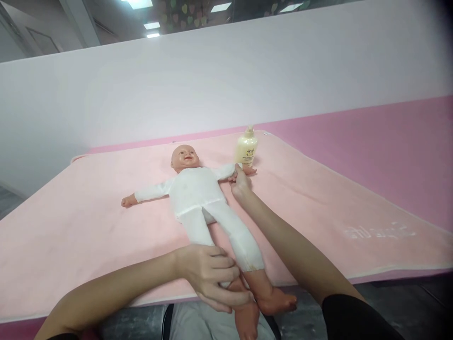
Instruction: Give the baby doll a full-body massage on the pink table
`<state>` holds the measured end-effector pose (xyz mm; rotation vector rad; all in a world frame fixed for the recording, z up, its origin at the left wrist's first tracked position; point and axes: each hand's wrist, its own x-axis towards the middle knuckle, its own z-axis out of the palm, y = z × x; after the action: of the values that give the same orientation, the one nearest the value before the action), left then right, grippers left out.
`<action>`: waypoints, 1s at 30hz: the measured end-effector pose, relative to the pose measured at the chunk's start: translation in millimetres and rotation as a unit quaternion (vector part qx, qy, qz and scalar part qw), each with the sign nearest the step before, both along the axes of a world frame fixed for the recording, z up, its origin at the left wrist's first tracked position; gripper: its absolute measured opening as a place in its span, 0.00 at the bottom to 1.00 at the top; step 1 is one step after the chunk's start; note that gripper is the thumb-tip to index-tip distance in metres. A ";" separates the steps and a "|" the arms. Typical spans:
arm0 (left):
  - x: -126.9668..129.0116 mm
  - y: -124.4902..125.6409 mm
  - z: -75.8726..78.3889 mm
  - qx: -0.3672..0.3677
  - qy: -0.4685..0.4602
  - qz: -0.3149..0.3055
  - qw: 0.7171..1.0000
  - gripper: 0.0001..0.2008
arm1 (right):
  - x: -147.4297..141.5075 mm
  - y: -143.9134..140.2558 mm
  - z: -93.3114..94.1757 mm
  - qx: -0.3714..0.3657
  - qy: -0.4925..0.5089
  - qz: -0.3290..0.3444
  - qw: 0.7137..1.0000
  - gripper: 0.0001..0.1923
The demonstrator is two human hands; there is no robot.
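Pink desk (382, 141) under a peach towel (106, 212), with the doll (198, 193) lying on its back on top, white cloth body and bare feet. Nearest, below the doll's legs, light trousers (198, 323). Past the towel's near edge, both feet (274, 301) of the doll, jutting toward the trousers. Just above one foot, at the doll's lower leg, the left hand (212, 274), fingers curled around in a grip. Farther up, beside the doll's chest, the right hand (241, 183), closed on one forearm near the wrist, thumb on top. Across the doll, the other arm (152, 190), stretched out sideways and untouched. Just beyond the gripped forearm, a yellow pump bottle (247, 148), upright, in neither hand; contact with the doll impossible to tell. Near the bottle, at the doll's far end, the bald head (184, 157). Well beyond the doll, a white wall (177, 85), then glass (247, 12) with bright ceiling panels.

Apparently done: doll laid flat, one leg and one arm in hand. Apparently left: other arm, free of any grip; bottle, unused for now, with no lotion visible on the cloth. Anything further, impossible to judge.
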<state>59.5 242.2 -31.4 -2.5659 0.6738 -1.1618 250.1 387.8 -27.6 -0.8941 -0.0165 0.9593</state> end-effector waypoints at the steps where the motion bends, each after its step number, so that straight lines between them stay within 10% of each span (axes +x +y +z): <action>1: -1.9 0.1 -1.0 0.024 -0.009 0.015 1.000 0.14 | -0.5 -0.4 -1.1 0.000 -0.010 -0.009 1.000 0.13; 7: -8.3 -1.9 -9.5 0.148 -0.027 -0.004 0.989 0.06 | -1.6 -4.4 -4.3 0.007 -0.057 -0.017 0.998 0.13; 17: -10.6 -8.2 5.7 0.005 0.085 0.088 0.992 0.19 | -4.0 -9.0 -14.8 0.028 -0.124 -0.017 0.992 0.09; 25: -19.3 -29.2 30.0 -0.123 0.308 0.172 0.927 0.31 | -7.2 -14.3 -26.6 -0.006 -0.243 -0.047 0.969 0.14; 30: -22.5 -33.0 34.5 -0.103 0.304 0.159 0.934 0.32 | -6.7 -10.7 -28.2 -0.039 -0.278 -0.049 0.959 0.15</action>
<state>37.0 209.2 3.0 -3.0807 0.2251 -0.3395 243.4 377.1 -55.8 -1.2033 -0.4128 0.5942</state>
